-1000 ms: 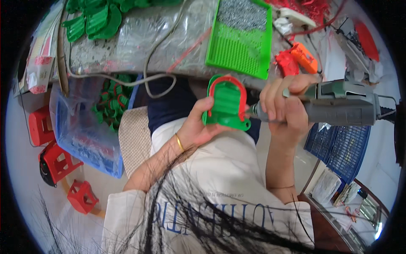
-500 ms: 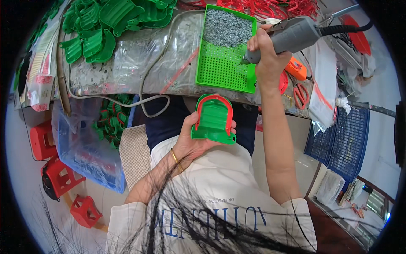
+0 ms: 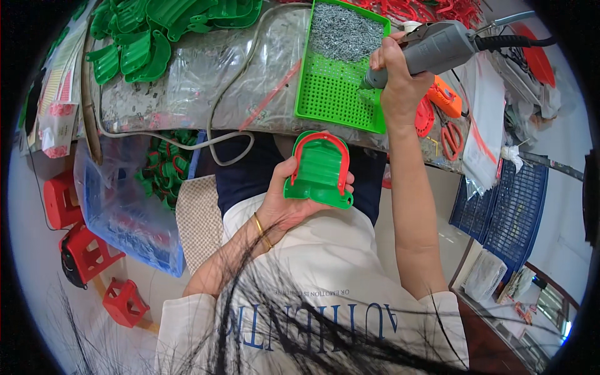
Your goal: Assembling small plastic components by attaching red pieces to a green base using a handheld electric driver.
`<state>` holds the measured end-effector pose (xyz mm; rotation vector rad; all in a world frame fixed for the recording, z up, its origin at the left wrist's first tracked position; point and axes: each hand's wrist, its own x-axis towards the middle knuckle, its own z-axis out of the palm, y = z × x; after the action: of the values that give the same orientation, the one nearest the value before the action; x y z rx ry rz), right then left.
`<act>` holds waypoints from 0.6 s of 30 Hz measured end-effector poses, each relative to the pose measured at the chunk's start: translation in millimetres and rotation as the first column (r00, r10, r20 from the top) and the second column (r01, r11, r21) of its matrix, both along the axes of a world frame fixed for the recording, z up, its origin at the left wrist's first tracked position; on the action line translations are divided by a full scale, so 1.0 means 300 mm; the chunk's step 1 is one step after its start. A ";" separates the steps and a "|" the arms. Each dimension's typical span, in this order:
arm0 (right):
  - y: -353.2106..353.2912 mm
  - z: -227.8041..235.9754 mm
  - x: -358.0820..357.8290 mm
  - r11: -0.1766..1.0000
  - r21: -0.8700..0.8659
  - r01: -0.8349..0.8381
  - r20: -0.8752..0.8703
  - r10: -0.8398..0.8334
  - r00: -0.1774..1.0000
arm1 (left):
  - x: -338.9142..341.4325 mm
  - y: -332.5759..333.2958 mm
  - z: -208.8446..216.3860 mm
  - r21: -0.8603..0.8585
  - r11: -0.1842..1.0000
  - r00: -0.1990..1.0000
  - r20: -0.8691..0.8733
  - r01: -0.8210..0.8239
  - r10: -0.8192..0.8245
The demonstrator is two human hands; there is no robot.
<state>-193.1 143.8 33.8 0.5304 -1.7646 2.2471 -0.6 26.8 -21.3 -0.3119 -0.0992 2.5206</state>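
Note:
My left hand [image 3: 282, 199] is closed around a green plastic scoop-shaped part [image 3: 317, 167] with a red U-shaped handle [image 3: 343, 164] lying along its rim, held over my lap. In my right hand [image 3: 402, 78] is a grey electric screwdriver [image 3: 437, 49], fingers wrapped round its body. Its tip points down and left over the perforated part of a green tray [image 3: 328, 95]. Small silvery screws [image 3: 345, 32] are heaped in the tray's far half. Whether the tip carries a screw is too small to tell.
Green plastic parts [image 3: 145, 55] are piled at the table's far left, red pieces [image 3: 431, 9] at the back. Right of the tray lie an orange tool [image 3: 444, 95] and red-handled scissors [image 3: 451, 139]. A blue crate [image 3: 128, 219] with finished-looking green-and-red pieces [image 3: 167, 167] stands left, near red stools [image 3: 90, 253].
The view has shifted slightly, so the tray appears a little further right and up. Both hands keep their holds, and the screwdriver stays over the tray.

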 end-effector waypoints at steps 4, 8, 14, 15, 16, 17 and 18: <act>-0.004 0.004 0.005 1.000 0.000 -0.001 0.006 0.001 1.000 | 0.000 0.009 0.032 -0.130 0.987 0.995 -0.017 -0.096 0.094; -0.011 0.021 0.019 1.000 -0.011 0.023 0.034 -0.023 0.999 | -0.001 0.003 0.023 -0.073 0.993 0.996 -0.017 -0.089 0.088; -0.018 0.164 0.085 0.993 -0.100 -0.067 -0.005 0.067 0.998 | -0.015 0.006 0.000 0.052 0.998 0.999 0.022 -0.040 0.039; -0.027 0.192 0.114 0.989 -0.112 -0.097 0.014 0.099 0.995 | -0.017 0.007 -0.003 0.078 0.996 0.999 0.021 -0.032 0.030; -0.042 0.217 0.155 0.988 -0.118 -0.104 0.023 0.108 0.994 | -0.017 0.008 -0.009 0.109 0.993 0.999 0.019 -0.032 0.030; -0.061 0.245 0.203 0.988 -0.085 -0.132 0.068 0.138 0.988 | -0.020 0.007 -0.008 0.106 0.994 0.999 0.025 -0.037 0.035; -0.075 0.261 0.248 0.985 -0.052 -0.163 0.115 0.168 0.979 | -0.021 0.008 -0.004 0.109 0.993 0.999 0.021 -0.044 0.042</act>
<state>-118.7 121.2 112.0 0.5649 -1.7841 2.4705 -6.8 29.3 -22.5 -0.2913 -0.2532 2.5441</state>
